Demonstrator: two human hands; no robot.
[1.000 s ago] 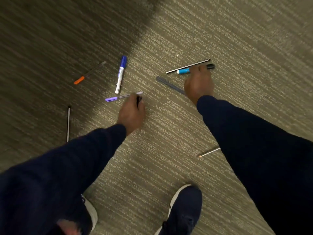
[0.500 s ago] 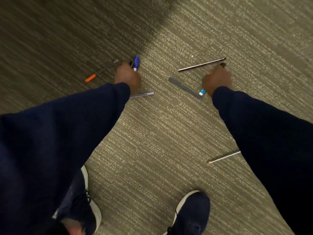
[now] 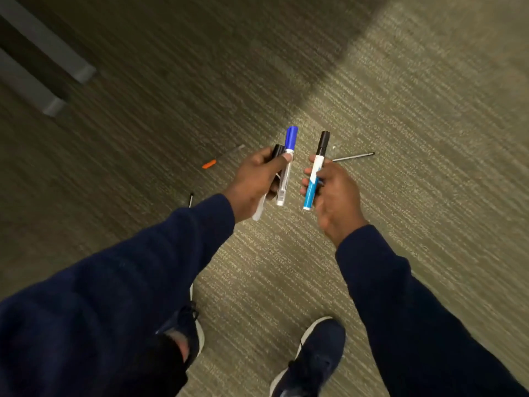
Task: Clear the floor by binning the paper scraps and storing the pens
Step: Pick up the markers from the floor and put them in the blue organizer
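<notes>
My left hand [image 3: 254, 179] is raised above the carpet and grips two markers: a white one with a blue cap [image 3: 287, 164] and a black-capped one [image 3: 276, 152] beside it. My right hand [image 3: 333, 190] holds a light-blue marker with a black cap [image 3: 315, 173] upright. On the carpet behind the hands lie an orange-tipped pen [image 3: 221, 158], a thin dark pen [image 3: 353, 156] to the right, and a thin black pen [image 3: 190, 198] partly hidden by my left sleeve. No paper scraps show.
Two grey furniture legs [image 3: 51, 50] stand at the top left. My two dark shoes [image 3: 312, 359] are planted on the striped carpet at the bottom. A shadow covers the carpet's upper left half.
Both hands have lifted off the floor with markers in them. The left picked up the blue-capped marker, the right the light-blue one. The view has risen and pulled back.
</notes>
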